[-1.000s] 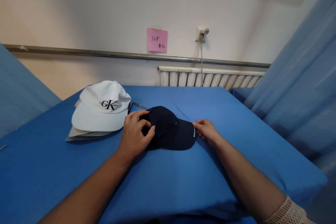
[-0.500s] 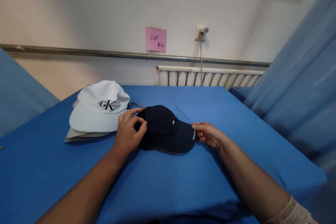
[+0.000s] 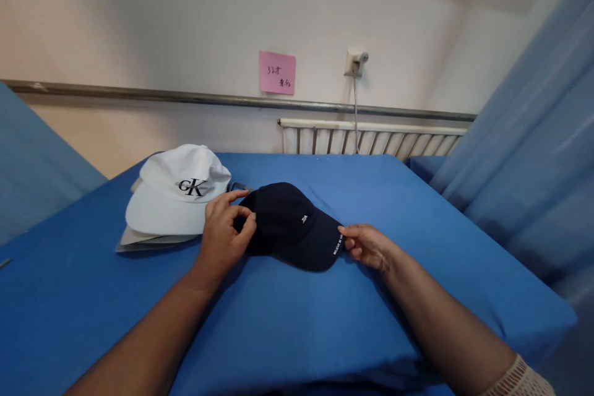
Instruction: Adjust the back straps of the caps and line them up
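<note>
A dark navy baseball cap (image 3: 285, 219) rests on the blue-covered table, its brim pointing right and toward me, with white lettering along the brim's edge. The back of the cap is between the curled fingers and thumb of my left hand (image 3: 226, 229). My right hand (image 3: 369, 244) pinches the brim's far right edge between thumb and fingers. Just left of my left hand lies a white cap (image 3: 179, 189) with black letters on its front, stacked on other caps whose pale brims (image 3: 153, 241) show beneath it.
Blue cloth covers the table (image 3: 297, 322). Behind it are a white radiator (image 3: 371, 136), a metal rail (image 3: 185, 96) and a wall socket (image 3: 355, 64) with a plugged cord. A pink note (image 3: 277, 73) is on the wall. Blue curtains (image 3: 524, 136) hang at the sides.
The navy cap has turned slightly, its brim swinging toward me. Both hands keep their hold on it, and the white cap stays in place.
</note>
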`<state>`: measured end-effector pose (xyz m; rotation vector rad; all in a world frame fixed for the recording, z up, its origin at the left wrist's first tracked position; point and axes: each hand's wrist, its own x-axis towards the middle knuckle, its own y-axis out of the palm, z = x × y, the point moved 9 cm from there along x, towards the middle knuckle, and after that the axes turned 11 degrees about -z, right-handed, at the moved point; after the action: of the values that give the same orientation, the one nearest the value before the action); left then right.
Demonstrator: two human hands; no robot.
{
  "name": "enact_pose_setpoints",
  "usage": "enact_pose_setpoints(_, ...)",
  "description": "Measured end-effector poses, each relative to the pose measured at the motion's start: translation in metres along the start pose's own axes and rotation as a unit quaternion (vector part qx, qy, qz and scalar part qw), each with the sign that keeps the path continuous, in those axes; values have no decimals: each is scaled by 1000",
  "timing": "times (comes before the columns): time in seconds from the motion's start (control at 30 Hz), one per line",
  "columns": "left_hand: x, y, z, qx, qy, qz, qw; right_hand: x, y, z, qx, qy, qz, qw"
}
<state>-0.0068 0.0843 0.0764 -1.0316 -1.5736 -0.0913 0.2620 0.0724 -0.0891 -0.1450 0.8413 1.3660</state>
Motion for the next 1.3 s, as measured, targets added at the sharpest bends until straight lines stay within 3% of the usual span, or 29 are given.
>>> enact_pose_setpoints(0.13,1,2,7,3,-22,-6,1000,-8,4,-9,111,12,16,994)
enact_pose_setpoints(0.27,1,6,10,-4,-35,-3,999,-30,2,-35,135,-10,-10,991)
enact_pose_setpoints(0.47,-1,10,11,-17,-36,5,999,-65,21,-66,49,24,90,994)
enact_pose_setpoints(0.57,-2,10,12,-20,-40,8,999,-67,25,-67,41,40,85,995)
enact_pose_setpoints(0.7,-3,11,13,-25,-41,10,999,-64,28,-64,-5,10,61,998)
enact_pose_setpoints(0.83,-4,12,15,-22,-55,15,998,-64,29,-63,-200,4,102,975)
enact_pose_setpoints(0.9,-4,13,15,-21,-61,16,998,-55,26,-45,-313,-55,94,943)
enact_pose_setpoints(0.97,-3,12,14,-20,-64,14,998,-41,27,-3,-354,-198,20,914)
enact_pose_setpoints(1.03,-2,11,14,-20,-68,4,997,-35,35,42,-338,-359,-63,868)
enact_pose_setpoints(1.07,-1,10,15,-20,-73,-2,997,-31,41,55,-338,-406,-91,844)
enact_pose_setpoints(1.17,1,8,20,-24,-95,-12,995,-16,67,67,-370,-466,-102,797)
enact_pose_setpoints(1.3,2,9,30,-41,-136,-9,990,-8,87,62,-395,-514,-83,757)
